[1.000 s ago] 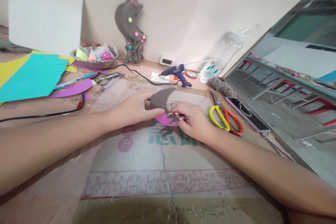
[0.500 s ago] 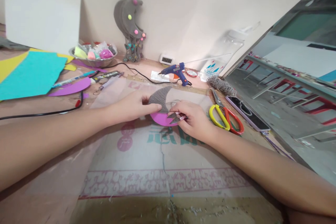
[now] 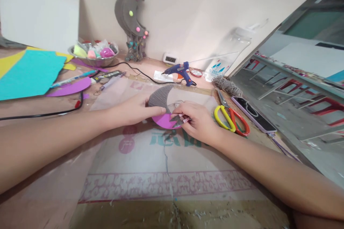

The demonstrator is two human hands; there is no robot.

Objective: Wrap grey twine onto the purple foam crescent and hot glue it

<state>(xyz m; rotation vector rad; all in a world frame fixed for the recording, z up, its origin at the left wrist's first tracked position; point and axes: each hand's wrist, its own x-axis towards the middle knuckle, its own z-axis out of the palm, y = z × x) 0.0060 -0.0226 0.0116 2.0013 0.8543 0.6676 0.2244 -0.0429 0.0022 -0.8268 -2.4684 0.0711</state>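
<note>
A purple crescent cutout [image 3: 162, 121], its upper part wound with grey yarn [image 3: 159, 101], is held just above the plastic-covered cardboard. My left hand [image 3: 139, 107] grips the wound part, thumb on top and fingers behind it. At the bare purple end, my right hand [image 3: 197, 120] is closed with its fingertips pinched on the cutout. A thin loop of strand [image 3: 177, 103] shows beside the right fingers. Small dark pointed shapes lie by those fingertips, and I cannot make out what they are.
Yellow-and-red-handled scissors [image 3: 231, 120], a phone [image 3: 254, 114] and a grey yarn bundle [image 3: 227, 86] lie at right. Behind are a blue glue gun [image 3: 178, 71], a clock [image 3: 170, 58], a bottle [image 3: 228, 53] and a decorated grey moon [image 3: 129, 14]. Turquoise sheets [image 3: 32, 75] and a metal bowl [image 3: 94, 61] are left.
The wound crescent and my left hand have shifted slightly left, and the crescent's upper tip has risen a little. My right hand stays nearly in place. The whole view has also moved slightly.
</note>
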